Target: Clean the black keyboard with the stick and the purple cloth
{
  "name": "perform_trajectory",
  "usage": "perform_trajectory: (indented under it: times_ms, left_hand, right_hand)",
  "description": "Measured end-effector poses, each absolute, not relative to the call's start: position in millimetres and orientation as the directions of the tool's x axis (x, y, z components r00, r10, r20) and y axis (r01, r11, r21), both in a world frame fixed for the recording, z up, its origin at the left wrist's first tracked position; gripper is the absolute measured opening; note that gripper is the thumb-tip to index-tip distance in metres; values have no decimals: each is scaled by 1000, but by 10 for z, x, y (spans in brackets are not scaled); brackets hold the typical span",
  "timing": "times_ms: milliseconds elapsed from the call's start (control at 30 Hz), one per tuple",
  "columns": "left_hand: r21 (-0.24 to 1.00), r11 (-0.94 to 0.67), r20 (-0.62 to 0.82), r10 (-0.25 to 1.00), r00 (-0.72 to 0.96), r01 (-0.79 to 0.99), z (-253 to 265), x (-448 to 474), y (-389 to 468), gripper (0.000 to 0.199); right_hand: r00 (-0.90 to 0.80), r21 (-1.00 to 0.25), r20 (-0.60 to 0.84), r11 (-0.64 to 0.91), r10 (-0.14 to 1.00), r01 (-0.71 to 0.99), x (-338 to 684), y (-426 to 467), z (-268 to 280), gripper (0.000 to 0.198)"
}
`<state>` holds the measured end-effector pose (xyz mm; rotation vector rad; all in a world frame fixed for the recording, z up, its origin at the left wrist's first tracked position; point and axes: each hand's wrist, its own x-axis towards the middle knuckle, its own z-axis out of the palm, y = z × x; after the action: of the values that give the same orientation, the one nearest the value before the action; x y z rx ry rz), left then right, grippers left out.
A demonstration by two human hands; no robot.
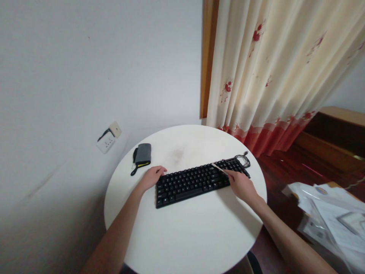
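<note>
A black keyboard [196,182] lies slanted across a round white table [185,236]. My left hand [152,176] rests on the keyboard's left end, fingers curled over its top corner. My right hand [241,185] holds a thin pale stick [219,168] whose tip lies over the keys near the keyboard's right end. The keyboard's black cable [244,159] is bundled at the far right edge of the table.
A folded grey cloth pouch with a yellow edge [142,155] lies at the table's back left. A wall socket [108,137] is on the white wall. A cream curtain [273,76] hangs behind. Clear plastic bags with papers [330,213] sit at the right.
</note>
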<state>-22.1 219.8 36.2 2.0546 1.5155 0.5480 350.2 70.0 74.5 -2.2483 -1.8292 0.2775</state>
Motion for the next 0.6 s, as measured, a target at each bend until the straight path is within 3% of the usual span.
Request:
perform_trajectory:
  times_ms: [267,600]
  left_hand:
    - [625,-236,21,958,287,744,341,-225,2219,44]
    - [617,-245,24,956,294,748,324,-237,2220,44]
  right_hand:
    - [180,-352,22,-161,983,922,3382,783,710,44]
    - [144,-266,-44,-151,989,952,3096,799,696,49]
